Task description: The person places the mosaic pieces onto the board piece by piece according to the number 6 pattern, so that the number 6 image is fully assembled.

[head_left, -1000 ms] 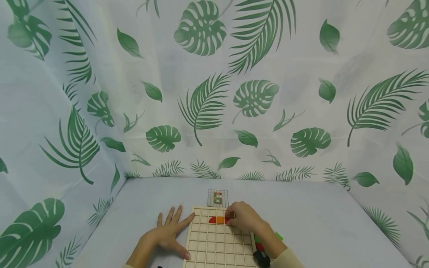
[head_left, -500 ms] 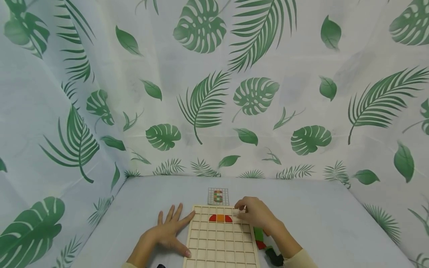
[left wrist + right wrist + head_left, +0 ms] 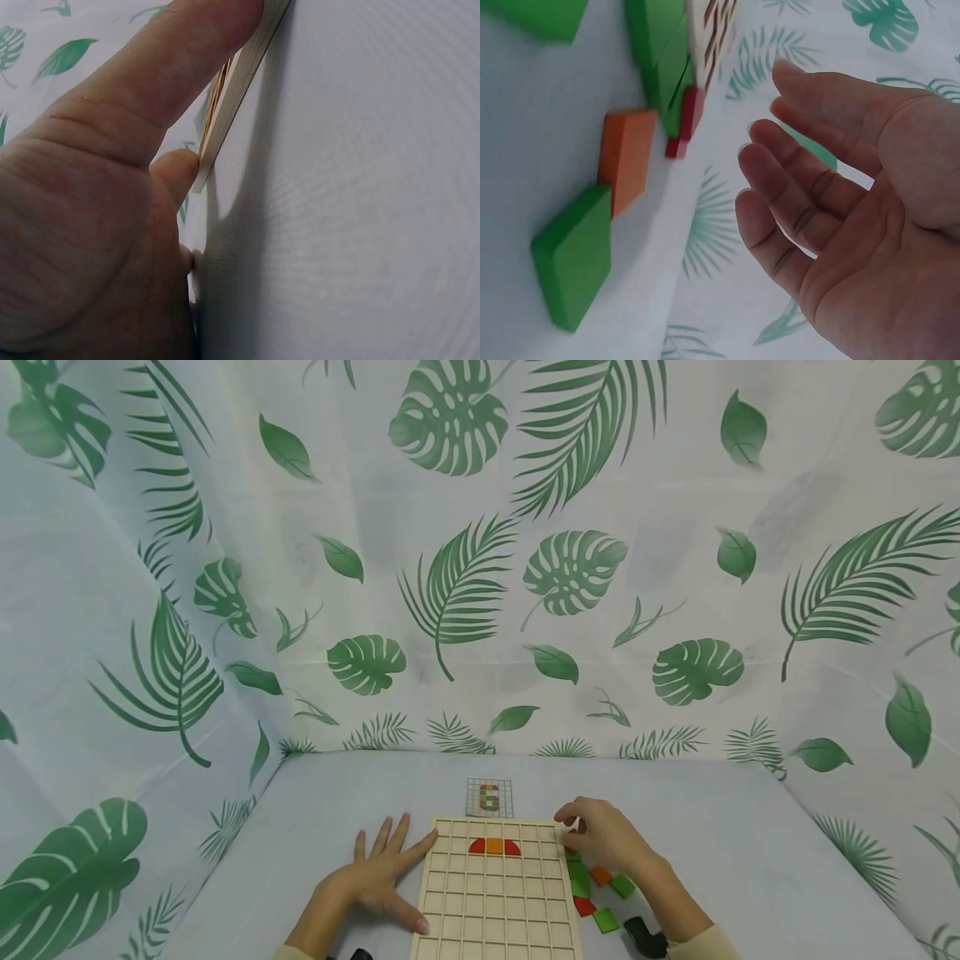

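While the left hand point(image 3: 375, 881) is lying with its fingers spread and straight, its thumb and forefinger touching the left edge of the gridded wooden board point(image 3: 493, 906), the right hand point(image 3: 603, 835) is hovering by the far right corner, its fingers loosely bent and gripping nothing. The board is resting flat on the counter point(image 3: 750, 860), its near end running out of the head view.

Judging by the card point(image 3: 490, 797) just beyond the far edge, which is showing a figure in red, orange and green, the work is probably at an early stage: what looks like the figure's top row is sitting in place, and the green parts below are apparently waiting.

In the second row from the far edge, three neighbouring cells are holding a rounded red piece point(image 3: 477, 846), an orange square point(image 3: 495, 846) and another rounded red piece point(image 3: 512, 847); no other visible cell is showing a piece. Along the board's right side, loose pieces are lying: a green row point(image 3: 579, 878), a red piece point(image 3: 584, 907), a separate green tile point(image 3: 606, 920), and an orange tile point(image 3: 628, 161) seemingly touching a green one point(image 3: 574, 255).
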Available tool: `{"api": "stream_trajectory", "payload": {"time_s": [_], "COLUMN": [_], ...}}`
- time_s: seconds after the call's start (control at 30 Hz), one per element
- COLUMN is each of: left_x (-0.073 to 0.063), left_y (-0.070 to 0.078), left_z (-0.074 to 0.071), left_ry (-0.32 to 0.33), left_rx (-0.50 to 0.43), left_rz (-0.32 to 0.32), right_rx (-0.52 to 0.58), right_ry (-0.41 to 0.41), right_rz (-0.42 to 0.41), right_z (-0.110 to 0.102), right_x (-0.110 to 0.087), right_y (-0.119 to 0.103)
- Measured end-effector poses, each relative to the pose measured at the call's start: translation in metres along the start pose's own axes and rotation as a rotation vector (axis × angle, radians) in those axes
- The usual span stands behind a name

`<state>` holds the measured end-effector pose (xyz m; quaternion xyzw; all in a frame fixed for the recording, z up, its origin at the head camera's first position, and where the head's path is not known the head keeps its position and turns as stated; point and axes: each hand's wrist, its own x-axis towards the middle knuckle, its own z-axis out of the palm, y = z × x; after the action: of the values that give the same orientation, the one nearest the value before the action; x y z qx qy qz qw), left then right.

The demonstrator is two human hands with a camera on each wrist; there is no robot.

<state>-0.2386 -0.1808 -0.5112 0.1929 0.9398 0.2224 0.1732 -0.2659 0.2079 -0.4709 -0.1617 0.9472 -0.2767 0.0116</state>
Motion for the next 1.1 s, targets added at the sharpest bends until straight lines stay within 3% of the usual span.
{"api": "stream_trajectory", "payload": {"time_s": [0.23, 0.57, 0.93, 1.1], "left_x": [0.001, 0.000, -0.001, 0.000], "left_y": [-0.001, -0.001, 0.000, -0.001], "left_z": [0.000, 0.000, 0.000, 0.000], "left_ry": [0.001, 0.000, -0.006, -0.003], "left_rx": [-0.017, -0.016, -0.016, 0.001], "left_rz": [0.025, 0.012, 0.014, 0.010], "right_rx": [0.011, 0.033, 0.089, 0.102], "right_ry": [-0.031, -0.093, -0.192, -0.225], "right_rz": [0.031, -0.026, 0.066, 0.061], "right_z": [-0.008, -0.021, -0.034, -0.036], "right_x": [-0.005, -0.011, -0.024, -0.028], "right_y": [0.015, 0.039, 0.045, 0.052]}}
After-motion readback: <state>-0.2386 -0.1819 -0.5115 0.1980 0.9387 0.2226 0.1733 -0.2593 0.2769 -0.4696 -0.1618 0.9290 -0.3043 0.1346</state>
